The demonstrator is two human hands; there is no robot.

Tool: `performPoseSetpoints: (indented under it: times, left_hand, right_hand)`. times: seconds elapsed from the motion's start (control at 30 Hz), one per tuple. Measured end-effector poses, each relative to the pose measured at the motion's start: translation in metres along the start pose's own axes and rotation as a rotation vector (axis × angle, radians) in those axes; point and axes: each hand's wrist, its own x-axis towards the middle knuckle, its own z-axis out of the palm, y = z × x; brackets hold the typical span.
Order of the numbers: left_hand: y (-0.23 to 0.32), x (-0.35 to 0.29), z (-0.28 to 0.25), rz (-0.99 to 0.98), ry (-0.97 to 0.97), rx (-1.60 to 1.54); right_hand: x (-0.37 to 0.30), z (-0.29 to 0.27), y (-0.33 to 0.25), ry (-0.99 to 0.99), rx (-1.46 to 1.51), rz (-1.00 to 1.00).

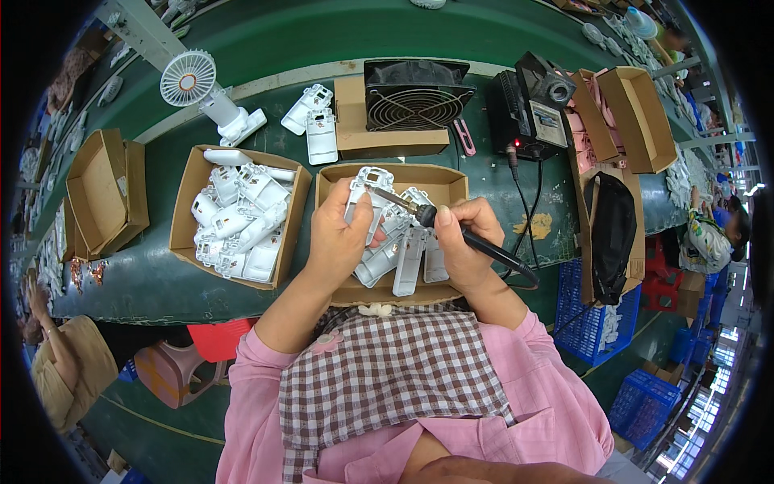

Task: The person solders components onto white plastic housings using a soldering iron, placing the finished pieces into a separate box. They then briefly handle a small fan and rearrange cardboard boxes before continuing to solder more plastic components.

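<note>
My left hand (339,238) pinches a white plastic housing (375,176) with small fittings at its top end. In my right hand (468,234) is a soldering iron (493,252), held like a pen. Its metal shaft points left, and the tip is at or very close to the housing; actual contact is too small to tell. Both hands are above a cardboard box (330,296) of similar white housings (409,262). Left of it, another cardboard box (297,218) is heaped with white housings (242,210).
A black fan (417,95) stands behind the boxes, beside two white housings (321,135). At right sits a black soldering station (528,113) with hanging cables. A white handheld fan (201,93) stands at back left. Nested cardboard trays (105,189) lie left. Another person (76,371) is at far left.
</note>
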Motion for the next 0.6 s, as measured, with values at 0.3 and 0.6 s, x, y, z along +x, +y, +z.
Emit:
performPoseSetpoints:
  times: [0.3, 0.6]
  left_hand:
    - [-0.002, -0.003, 0.002, -0.008, 0.047, -0.006]
    - [0.031, -0.048, -0.043, 0.554, 0.324, 1.001]
  right_hand:
    - [-0.008, -0.006, 0.009, 0.116, 0.039, -0.053]
    - [-0.005, -0.006, 0.005, 0.101, 0.155, -0.033]
